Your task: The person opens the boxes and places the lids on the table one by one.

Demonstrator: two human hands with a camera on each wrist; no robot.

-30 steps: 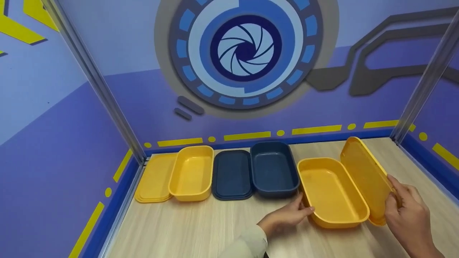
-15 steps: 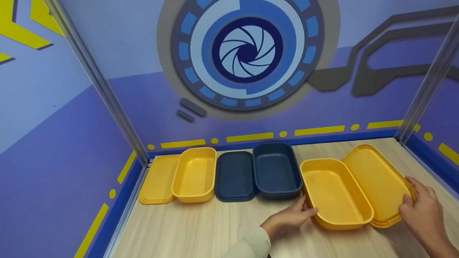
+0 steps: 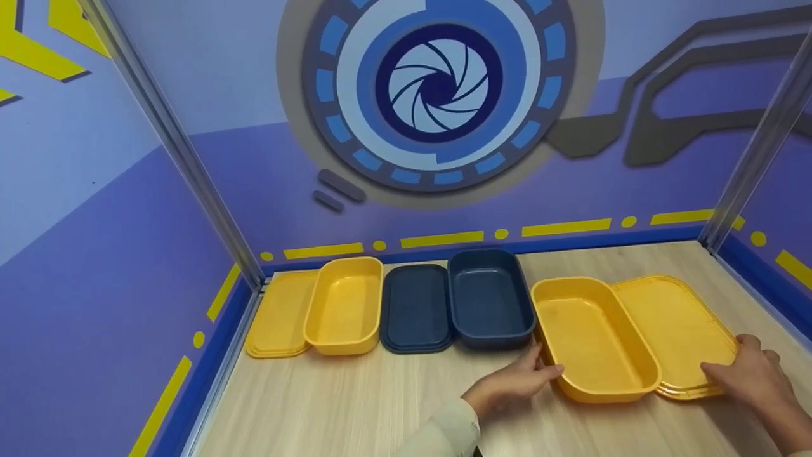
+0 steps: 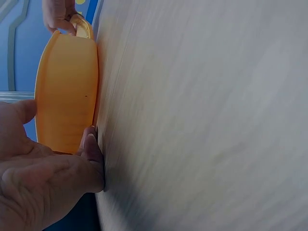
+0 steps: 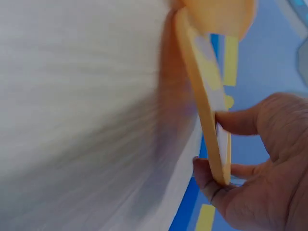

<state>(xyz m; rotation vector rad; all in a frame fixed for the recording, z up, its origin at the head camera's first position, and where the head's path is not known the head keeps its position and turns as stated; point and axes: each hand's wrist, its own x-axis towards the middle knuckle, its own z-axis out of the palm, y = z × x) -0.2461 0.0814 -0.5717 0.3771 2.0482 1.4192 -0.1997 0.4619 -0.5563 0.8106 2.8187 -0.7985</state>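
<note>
In the head view my left hand [image 3: 515, 384] holds the near left side of a yellow food container [image 3: 599, 336], with the thumb at its rim. The left wrist view shows the fingers low against that container's wall [image 4: 67, 91]. My right hand [image 3: 755, 371] pinches the right edge of a yellow lid [image 3: 679, 333], which lies almost flat beside the container. From the right wrist, the lid [image 5: 204, 101] appears edge-on between thumb and fingers, its gripped end slightly off the table. The container is uncovered and nothing shows inside it.
Left of the held container stand a dark blue container [image 3: 490, 301] and a dark blue lid [image 3: 417, 309]. Farther left are another yellow container [image 3: 346, 306] and a yellow lid [image 3: 282, 314]. Printed panels [image 3: 438, 209] and metal posts [image 3: 171, 146] border the wooden table [image 3: 330, 406].
The yellow lid in my right hand has tipped from steeply upright down to nearly flat, moving rightward. My left hand keeps its hold on the yellow container, which stays in place.
</note>
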